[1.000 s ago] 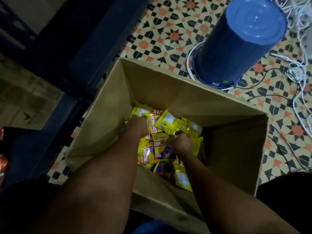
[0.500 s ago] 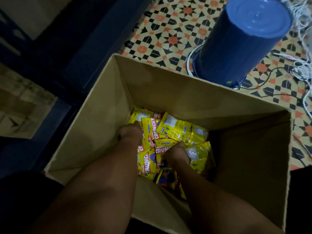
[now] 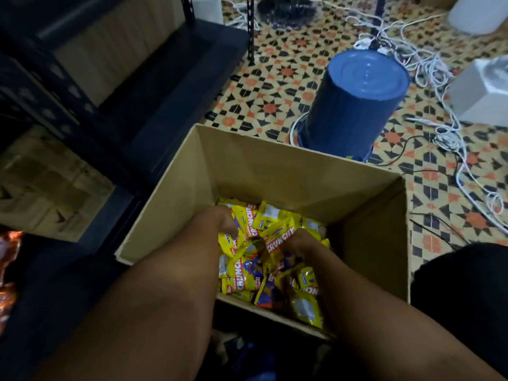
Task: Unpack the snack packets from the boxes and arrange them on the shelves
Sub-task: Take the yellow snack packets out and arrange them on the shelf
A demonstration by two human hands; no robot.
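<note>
Head view: An open brown cardboard box (image 3: pixel 275 171) occupied the centre of the frame, standing on a patterned tile floor (image 3: pixel 275 78). Yellow foil snack packets (image 3: pixel 244 279) lay heaped in its bottom; red lettering on several read "CRUNCHY", smaller print illegible. Both bare forearms reached into the box from the lower edge. The left hand (image 3: pixel 224 220) was buried among packets at centre left, the right hand (image 3: pixel 299 243) just right of it; both sets of fingers curled down into the packets, gripping them. An upturned blue plastic bucket (image 3: pixel 354 103) stood beyond the box at upper right, white cords (image 3: pixel 428 64) tangled near it. Dark metal shelving (image 3: pixel 154 64) filled the upper left.
</note>
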